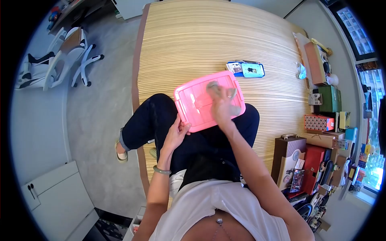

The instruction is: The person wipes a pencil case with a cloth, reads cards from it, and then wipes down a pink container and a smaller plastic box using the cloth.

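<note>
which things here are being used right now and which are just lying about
In use:
- pink lid, held by left hand
- pale cloth, in right hand

Lying about:
- light blue case
- green box
- red box

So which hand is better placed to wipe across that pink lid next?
Probably the right hand: it is over the pink lid, gripping what looks like a pale cloth, though blurred. The left hand has its fingers at the lid's near-left corner, so it seems better suited to steadying.
</note>
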